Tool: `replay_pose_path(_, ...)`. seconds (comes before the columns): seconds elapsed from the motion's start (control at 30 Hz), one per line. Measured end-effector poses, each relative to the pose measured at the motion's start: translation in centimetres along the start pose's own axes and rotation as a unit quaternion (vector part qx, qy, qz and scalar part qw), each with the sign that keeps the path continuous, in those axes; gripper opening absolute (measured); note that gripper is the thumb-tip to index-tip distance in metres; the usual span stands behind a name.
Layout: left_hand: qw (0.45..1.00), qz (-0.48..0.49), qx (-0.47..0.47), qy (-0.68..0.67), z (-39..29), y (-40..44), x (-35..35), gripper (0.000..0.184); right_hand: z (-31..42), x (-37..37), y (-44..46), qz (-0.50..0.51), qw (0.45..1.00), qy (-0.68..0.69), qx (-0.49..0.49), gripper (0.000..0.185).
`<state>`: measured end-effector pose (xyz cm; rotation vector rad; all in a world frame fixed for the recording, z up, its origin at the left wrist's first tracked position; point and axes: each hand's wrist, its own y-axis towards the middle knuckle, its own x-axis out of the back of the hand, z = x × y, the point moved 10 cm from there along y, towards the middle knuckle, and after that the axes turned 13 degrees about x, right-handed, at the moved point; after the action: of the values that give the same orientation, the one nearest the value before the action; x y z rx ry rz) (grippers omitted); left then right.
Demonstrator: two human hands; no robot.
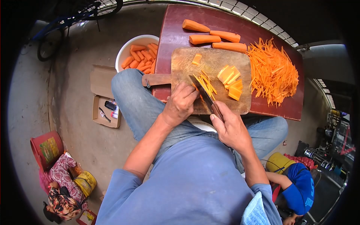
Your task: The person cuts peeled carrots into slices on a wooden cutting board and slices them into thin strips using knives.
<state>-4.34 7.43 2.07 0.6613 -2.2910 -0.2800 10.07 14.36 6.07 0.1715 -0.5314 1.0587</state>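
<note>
My right hand (231, 126) is closed around the handle of a dark-bladed knife (202, 90), over the wooden cutting board (183, 62). The blade lies against thin carrot strips (208, 85). Left of the blade, my left hand (181, 102) has its fingers curled at the board; what they press on is mostly hidden, with a bit of orange showing. Carrot slices (229, 77) lie on the board's right part, and a small stack (197, 59) near its top. Beyond the board lie several whole peeled carrots (229, 47). A large heap of shredded carrot (272, 73) sits at the right.
The board rests on a red table (210, 15). A white basin (122, 56) of carrots stands left of it. On the floor are an open cardboard box (103, 80) and a red bucket (47, 148). One person (63, 198) sits lower left, another (300, 187) lower right.
</note>
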Motion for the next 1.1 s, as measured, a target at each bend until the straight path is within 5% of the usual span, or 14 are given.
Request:
replay_pose_path(0.23, 1.0, 0.009, -0.006, 0.014, 0.0, 0.2, -0.1, 0.032, -0.8, -0.6, 1.4, -0.024, 0.997, -0.028, 0.068, 0.031)
replay_pose_path(0.43, 1.0, 0.003, 0.0, -0.004, 0.1, -0.1, -0.1, 0.031, 0.2, 0.3, 0.2, 0.01, 1.0, -0.007, -0.009, 0.036)
replay_pose_path(0.73, 1.0, 0.007, -0.004, 0.012, -0.1, 0.0, 0.0, 0.031, -1.3, -0.5, 0.9, -0.025, 0.998, -0.019, 0.06, 0.035)
replay_pose_path(1.1, 1.0, 0.003, -0.003, 0.009, 0.1, -0.1, 0.0, 0.032, -0.7, 0.1, 0.3, -0.003, 1.0, -0.002, 0.015, 0.032)
